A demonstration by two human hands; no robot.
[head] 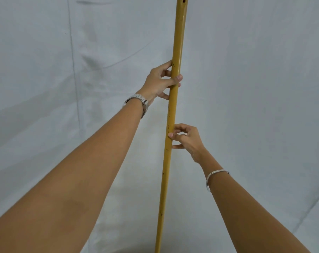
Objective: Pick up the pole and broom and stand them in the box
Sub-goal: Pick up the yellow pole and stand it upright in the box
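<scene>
A long yellow pole [175,99] stands almost upright through the middle of the head view, running from the top edge to the bottom edge. My left hand [160,81] grips it from the left at about a third of the way down, fingers wrapped around the shaft. My right hand [185,139] holds it lower down from the right, fingertips pinching the shaft. Both ends of the pole lie outside the view. No broom or box is visible.
A wrinkled white cloth [63,70] covers the whole background and the floor. A metal watch [138,102] sits on my left wrist and a silver bangle [212,177] on my right wrist.
</scene>
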